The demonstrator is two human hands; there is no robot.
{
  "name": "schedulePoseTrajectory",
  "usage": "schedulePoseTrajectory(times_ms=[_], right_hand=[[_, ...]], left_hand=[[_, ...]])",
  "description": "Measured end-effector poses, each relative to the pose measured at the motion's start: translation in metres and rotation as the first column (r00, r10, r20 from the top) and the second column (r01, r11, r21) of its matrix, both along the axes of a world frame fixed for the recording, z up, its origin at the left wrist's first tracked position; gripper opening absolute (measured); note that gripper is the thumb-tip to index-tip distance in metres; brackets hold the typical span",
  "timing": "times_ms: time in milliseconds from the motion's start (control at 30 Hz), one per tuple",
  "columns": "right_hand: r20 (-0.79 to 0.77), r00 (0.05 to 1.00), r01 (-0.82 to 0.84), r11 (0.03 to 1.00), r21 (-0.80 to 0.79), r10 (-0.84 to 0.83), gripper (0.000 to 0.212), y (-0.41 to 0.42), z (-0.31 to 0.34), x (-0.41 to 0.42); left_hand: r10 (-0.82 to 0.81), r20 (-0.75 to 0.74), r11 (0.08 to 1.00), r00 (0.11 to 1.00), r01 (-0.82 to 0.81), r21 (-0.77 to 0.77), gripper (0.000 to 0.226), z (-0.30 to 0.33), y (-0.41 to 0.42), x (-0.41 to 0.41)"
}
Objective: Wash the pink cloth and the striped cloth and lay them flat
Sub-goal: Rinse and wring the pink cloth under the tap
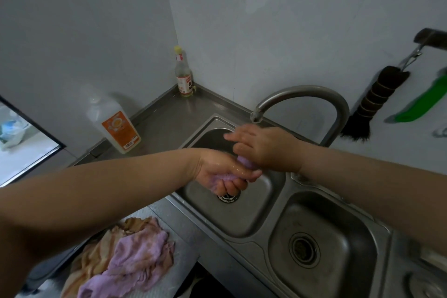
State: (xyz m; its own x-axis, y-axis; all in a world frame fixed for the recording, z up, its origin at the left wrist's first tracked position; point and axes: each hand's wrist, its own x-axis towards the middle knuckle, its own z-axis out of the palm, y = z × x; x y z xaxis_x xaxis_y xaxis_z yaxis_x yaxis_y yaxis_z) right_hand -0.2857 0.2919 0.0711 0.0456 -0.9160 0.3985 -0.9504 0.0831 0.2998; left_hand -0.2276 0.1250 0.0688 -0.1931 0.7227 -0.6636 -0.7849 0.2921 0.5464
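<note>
Sink (263, 210) left basin, left hand (217, 171) and right hand (263, 147) both gripping twisted pink cloth (223, 180)

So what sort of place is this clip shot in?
Most likely a small home kitchen: a stainless double-basin sink with a curved faucet set in a metal counter corner, a condiment-type bottle by the wall, and a brush hanging beside it.
</note>
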Motion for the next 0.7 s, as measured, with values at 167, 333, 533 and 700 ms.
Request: schedulePoseTrajectory(times_ms=[167,333,533,700], right_hand=[[0.145,0.852,0.374,0.778,0.505,-0.503,0.024,-0.012,0.002,0.015],[0.365,0.543,0.491,0.639,0.592,-0.756,0.020,-0.021,-0.009,0.014],[0.783,0.046,0.550,0.670,0.499,-0.621,0.039,-0.026,-0.028,0.027],[0.845,-0.532,0.606,0.720,0.338,0.050,0.029,-0.028,-0.011,0.046]], left_hand=[[-0.206,-0.364,0.768,0.908,-0.080,-0.635,0.024,-0.006,0.019,-0.006],[-0.626,-0.665,0.478,0.408,-0.473,-0.740,0.041,-0.015,0.023,-0.010],[-0.861,-0.488,0.496,-0.141,-0.445,-0.746,0.045,0.005,0.014,-0.032],[-0.762,-0.306,0.582,-0.571,-0.396,-0.710,0.041,0.028,0.005,-0.051]])
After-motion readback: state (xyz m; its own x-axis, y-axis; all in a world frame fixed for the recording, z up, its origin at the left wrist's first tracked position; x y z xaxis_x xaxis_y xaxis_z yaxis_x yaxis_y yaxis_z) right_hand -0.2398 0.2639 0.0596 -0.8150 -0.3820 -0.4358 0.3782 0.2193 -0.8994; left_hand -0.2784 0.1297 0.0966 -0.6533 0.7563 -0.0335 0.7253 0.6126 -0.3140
